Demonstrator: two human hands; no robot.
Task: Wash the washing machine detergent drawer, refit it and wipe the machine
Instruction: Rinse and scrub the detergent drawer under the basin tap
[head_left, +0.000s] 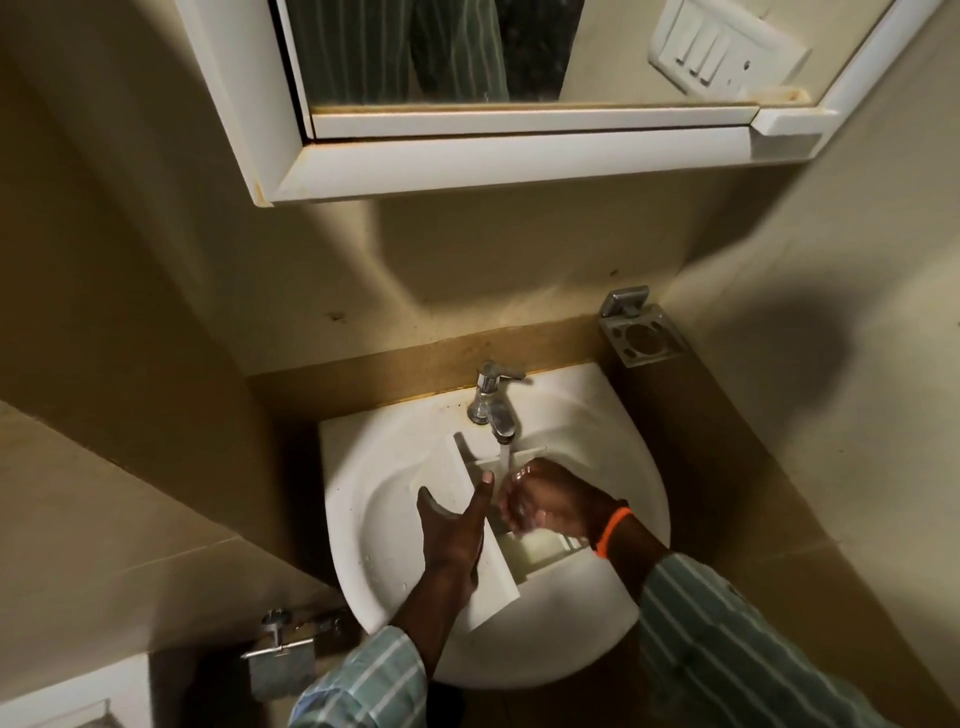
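The white detergent drawer (493, 577) lies across the white basin (363, 457), its flat front panel to the left and its compartments to the right. My left hand (454, 530) grips the front panel, thumb up along its edge. My right hand (545, 501), with an orange band at the wrist, is curled inside the drawer's compartments under the running water; what its fingers hold cannot be seen. Water streams from the chrome tap (493, 402) onto the drawer and my right hand.
A mirror cabinet (498, 161) hangs above the basin. A metal tumbler holder (641, 338) sticks out of the right wall beside the basin. A chrome paper holder (280, 649) is mounted low on the left wall. Walls close in on both sides.
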